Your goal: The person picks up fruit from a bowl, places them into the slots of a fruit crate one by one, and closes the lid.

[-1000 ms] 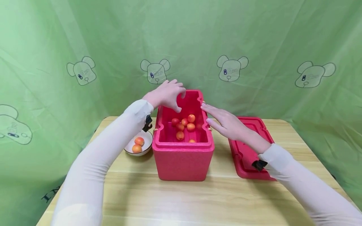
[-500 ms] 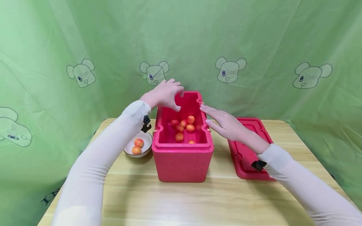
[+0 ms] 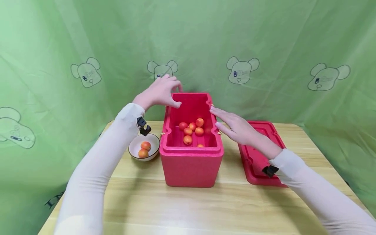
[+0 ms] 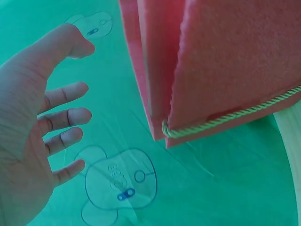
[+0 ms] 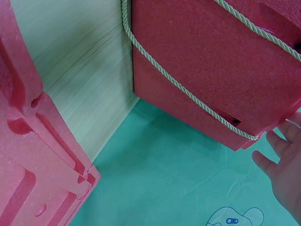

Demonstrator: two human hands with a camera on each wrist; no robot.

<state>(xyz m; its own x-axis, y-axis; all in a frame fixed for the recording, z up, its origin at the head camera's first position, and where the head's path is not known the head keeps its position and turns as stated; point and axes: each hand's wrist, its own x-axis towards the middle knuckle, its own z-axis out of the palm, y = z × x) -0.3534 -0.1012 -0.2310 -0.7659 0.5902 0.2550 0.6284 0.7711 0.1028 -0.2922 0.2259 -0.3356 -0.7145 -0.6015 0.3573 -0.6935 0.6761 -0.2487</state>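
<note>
A deep red foam box (image 3: 192, 169) stands uncovered on the table, with several small orange-red fruits (image 3: 187, 140) on its floor. Above the box's left rim, toward the back, is my left hand (image 3: 160, 93). Its thumb and fingers are spread apart with nothing between them, as the left wrist view also shows beside the box wall (image 4: 244, 56). My right hand (image 3: 238, 129) lies with straight fingers at the box's right rim, fingertips right at the edge. A white dark-rimmed bowl (image 3: 133, 148) left of the box holds two similar fruits (image 3: 143, 153).
The red lid (image 3: 252, 178) lies right of the box, beneath my right forearm. A twisted cord (image 5: 181, 87) runs along the box's outer side. A green patterned curtain (image 3: 199, 29) hangs behind the wooden table (image 3: 176, 212).
My left hand has moved left and slightly up, from over the box opening to above its left rim. My right hand and the fruits have stayed in place.
</note>
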